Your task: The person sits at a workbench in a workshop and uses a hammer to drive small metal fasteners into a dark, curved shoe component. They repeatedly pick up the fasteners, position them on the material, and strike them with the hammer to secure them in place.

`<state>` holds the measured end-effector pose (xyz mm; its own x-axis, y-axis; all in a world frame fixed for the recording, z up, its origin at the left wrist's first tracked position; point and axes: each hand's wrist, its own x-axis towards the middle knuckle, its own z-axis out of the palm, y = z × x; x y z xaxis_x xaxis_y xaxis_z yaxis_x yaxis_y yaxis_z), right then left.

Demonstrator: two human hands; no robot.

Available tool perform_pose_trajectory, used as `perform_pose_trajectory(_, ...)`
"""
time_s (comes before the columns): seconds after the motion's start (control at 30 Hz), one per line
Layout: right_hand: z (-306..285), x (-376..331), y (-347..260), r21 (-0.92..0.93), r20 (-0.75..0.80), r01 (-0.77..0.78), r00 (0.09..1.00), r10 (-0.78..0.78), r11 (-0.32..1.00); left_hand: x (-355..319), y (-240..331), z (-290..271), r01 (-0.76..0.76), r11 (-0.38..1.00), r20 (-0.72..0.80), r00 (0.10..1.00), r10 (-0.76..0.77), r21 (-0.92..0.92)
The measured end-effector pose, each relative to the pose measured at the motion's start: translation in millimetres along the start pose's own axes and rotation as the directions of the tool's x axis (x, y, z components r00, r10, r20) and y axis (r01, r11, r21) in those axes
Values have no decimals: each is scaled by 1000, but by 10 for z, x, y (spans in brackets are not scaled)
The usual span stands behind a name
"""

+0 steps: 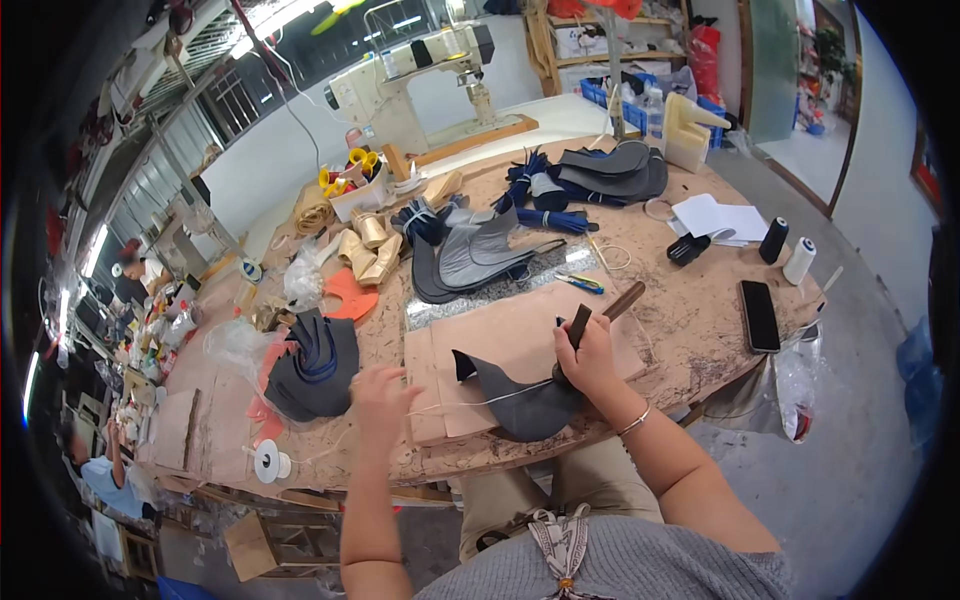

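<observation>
Tension matters here: right hand [590, 360], closed on a dark-handled tool [578, 326], should pin the curved grey leather piece [520, 395] on the desk [690, 330] while left hand [383, 395], fingers pinched, draws the pale thread [470, 402] taut.

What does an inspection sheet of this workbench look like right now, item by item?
Surface: worn wooden bench, tan board under the work.
Job's things: dark leather piece on the board; white cord across it.
Clutter: leather stacks, thread spools, phone, scissors.
Grips: left hand on the cord; right hand holds a dark-handled tool.
Cables: one hangs above the sewing machine.
Surroundings: shelves, another person at far left.
</observation>
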<state>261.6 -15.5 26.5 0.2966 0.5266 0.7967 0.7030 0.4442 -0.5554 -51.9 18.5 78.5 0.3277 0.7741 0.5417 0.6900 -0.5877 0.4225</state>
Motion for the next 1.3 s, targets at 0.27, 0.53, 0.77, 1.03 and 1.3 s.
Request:
perform_pose_trajectory(0.27, 6, -91, 10, -36, -11, 52, 999, -52, 998, 181, 851, 1183, -215, 977, 503, 843, 189, -6)
perform_pose_trajectory(0.53, 8, 27, 10, -58, 61, 109, 993, -106, 992, 349, 697, 1258, -66, 957, 540, 814, 214, -281)
perform_pose_trajectory(0.77, -72, 169, 48, -122, 60, 173, 984, -167, 977, 218, 754, 1371, -18, 968, 361, 926, 111, -250)
perform_pose_trajectory(1.03, -10, 172, 81, -150, 66, 110, 993, -101, 983, 379, 750, 1292, 241, 941, 593, 803, -55, -239)
perform_pose_trajectory(1.3, -1, 244, 58, -108, 86, 120, 990, -111, 987, 36, 722, 1447, -560, 807, 249, 822, 513, 188)
